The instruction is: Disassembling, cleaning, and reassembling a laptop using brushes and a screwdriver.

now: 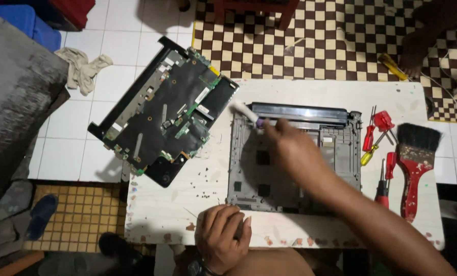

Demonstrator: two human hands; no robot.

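Laptop casing is lying mid-table; my right hand is pinching a small brush at its top edge, while my left hand is curling closed over the table's near edge.

A low table stands on the floor. On its middle lies a laptop casing. Left of it, a circuit board assembly hangs over the table's left edge. Right of the casing lie screwdrivers, with a paintbrush at the far right. A rag lies on the floor behind the table, to the left.
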